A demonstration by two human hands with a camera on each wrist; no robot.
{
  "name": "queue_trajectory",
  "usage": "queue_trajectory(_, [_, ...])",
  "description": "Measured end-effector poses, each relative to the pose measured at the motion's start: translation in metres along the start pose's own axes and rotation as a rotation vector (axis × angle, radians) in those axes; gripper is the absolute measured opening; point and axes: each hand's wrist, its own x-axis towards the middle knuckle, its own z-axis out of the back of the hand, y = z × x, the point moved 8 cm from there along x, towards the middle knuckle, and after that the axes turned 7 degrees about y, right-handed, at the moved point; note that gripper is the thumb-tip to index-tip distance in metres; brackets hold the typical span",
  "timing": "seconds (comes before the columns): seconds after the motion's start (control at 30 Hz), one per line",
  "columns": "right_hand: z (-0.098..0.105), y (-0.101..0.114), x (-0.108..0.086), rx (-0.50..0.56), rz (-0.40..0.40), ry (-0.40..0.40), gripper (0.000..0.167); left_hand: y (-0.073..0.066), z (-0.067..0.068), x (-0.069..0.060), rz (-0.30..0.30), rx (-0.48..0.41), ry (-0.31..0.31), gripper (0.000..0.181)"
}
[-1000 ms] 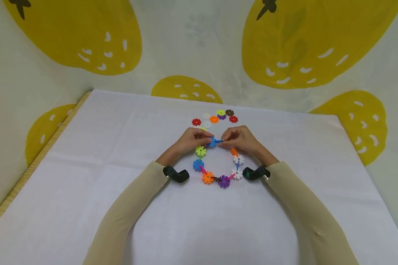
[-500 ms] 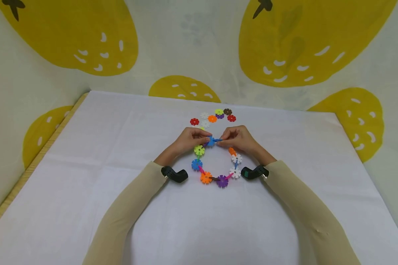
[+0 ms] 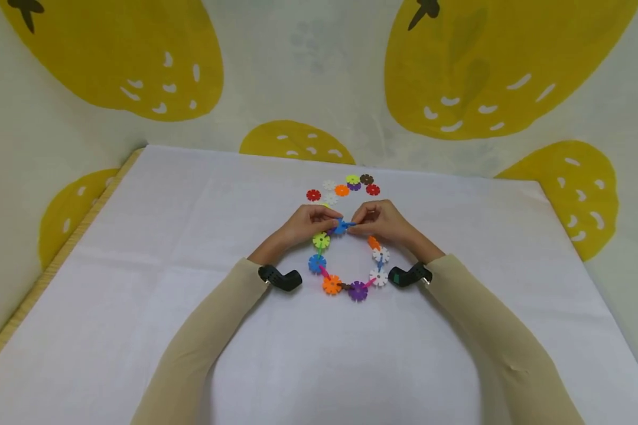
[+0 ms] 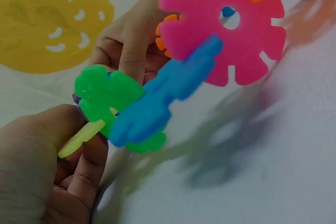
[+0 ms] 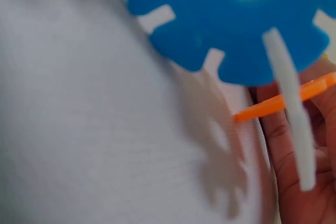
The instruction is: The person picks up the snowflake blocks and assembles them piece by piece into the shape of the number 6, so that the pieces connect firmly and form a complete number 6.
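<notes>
In the head view, notched plastic snowflake discs link edge to edge in a near ring, including a purple disc (image 3: 358,291) and an orange disc (image 3: 332,284). My left hand (image 3: 307,224) pinches a blue disc (image 3: 341,227) at the top of the ring. From the right, my right hand (image 3: 381,221) pinches a blue disc (image 3: 352,224) seen edge-on, against the first one; whether their notches interlock cannot be told. A green disc (image 4: 94,94) and a pink disc (image 4: 195,3) show large in the left wrist view. In the right wrist view, an orange disc (image 5: 262,107) crosses a white disc (image 5: 300,142).
Behind the hands lie several loose discs, among them a red disc (image 3: 313,195), an orange disc (image 3: 342,190) and a brown disc (image 3: 367,179). A white cloth (image 3: 138,248) covers the table. A patterned fabric backdrop (image 3: 308,71) stands behind the table.
The head view shifts slightly. Both hands keep pinching the blue discs, and their fingertips look a little closer together than one second ago. The loose discs stay in place.
</notes>
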Motion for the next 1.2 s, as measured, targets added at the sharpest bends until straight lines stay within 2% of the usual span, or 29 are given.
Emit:
queue_trajectory(0.2, [-0.004, -0.002, -0.002, -0.023, -0.025, 0.04, 0.015, 0.001, -0.004, 0.001, -0.014, 0.041, 0.042, 0.027])
queue_trajectory(0.53, [0.006, 0.001, -0.009, -0.103, -0.067, 0.051, 0.017, 0.003, -0.004, 0.004, -0.034, 0.014, 0.024, 0.022])
queue_trajectory(0.7, [0.016, -0.002, -0.012, -0.12, -0.127, 0.019, 0.018, 0.005, -0.004, 0.004, -0.001, -0.025, 0.012, 0.021])
queue_trajectory(0.9, [0.03, -0.004, -0.013, -0.139, -0.17, -0.064, 0.021, 0.004, -0.005, 0.003, 0.025, -0.054, 0.017, 0.021])
queue_trajectory(1.03, [0.045, -0.006, -0.014, -0.15, -0.19, -0.173, 0.024, 0.004, -0.005, 0.003, 0.01, -0.018, 0.029, 0.023])
queue_trajectory(1.2, [0.062, -0.014, -0.014, -0.147, -0.265, -0.3, 0.032, 0.003, -0.006, 0.004, -0.011, 0.029, 0.047, 0.024])
